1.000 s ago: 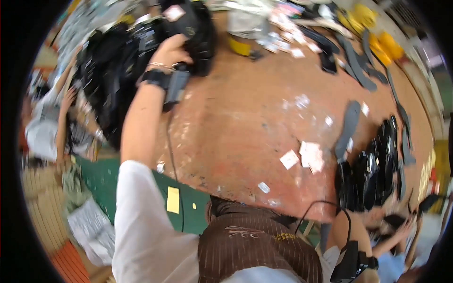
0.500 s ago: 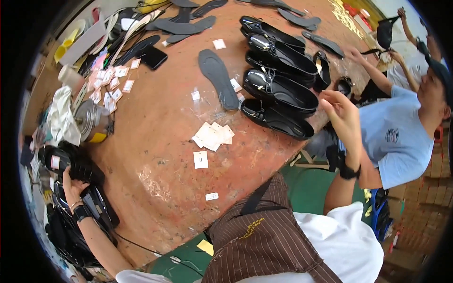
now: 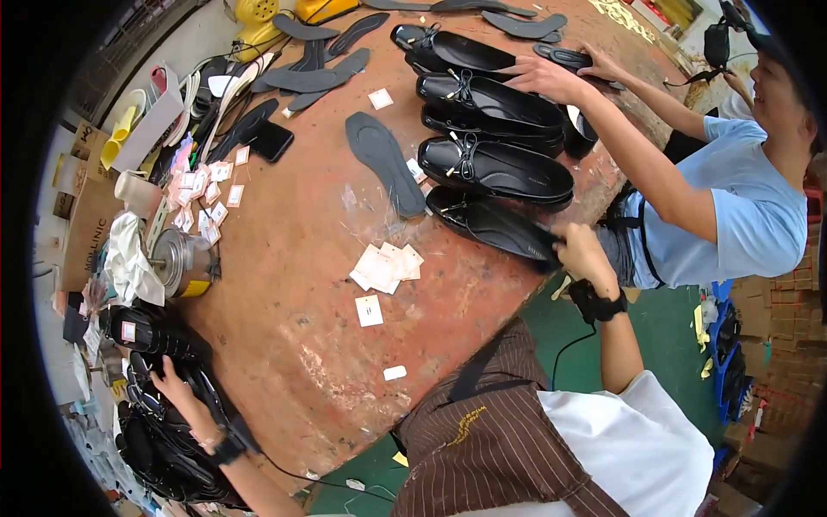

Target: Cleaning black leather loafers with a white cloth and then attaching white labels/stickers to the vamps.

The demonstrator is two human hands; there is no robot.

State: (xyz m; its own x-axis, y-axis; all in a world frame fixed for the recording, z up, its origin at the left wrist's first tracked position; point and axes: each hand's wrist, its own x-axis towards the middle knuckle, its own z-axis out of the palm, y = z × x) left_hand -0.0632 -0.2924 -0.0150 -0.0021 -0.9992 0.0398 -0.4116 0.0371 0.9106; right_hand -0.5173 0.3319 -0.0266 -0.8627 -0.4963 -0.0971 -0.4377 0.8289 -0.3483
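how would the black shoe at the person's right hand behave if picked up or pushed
The black shoe is probably light, given its low, open shape. Its shiny toe may feel slippery. Being long and narrow, it would likelier slide than roll.

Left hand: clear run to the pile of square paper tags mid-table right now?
Probably yes. The left hand is at the black shoes by the table's left edge; beyond them, only bare tabletop shows toward the tags.
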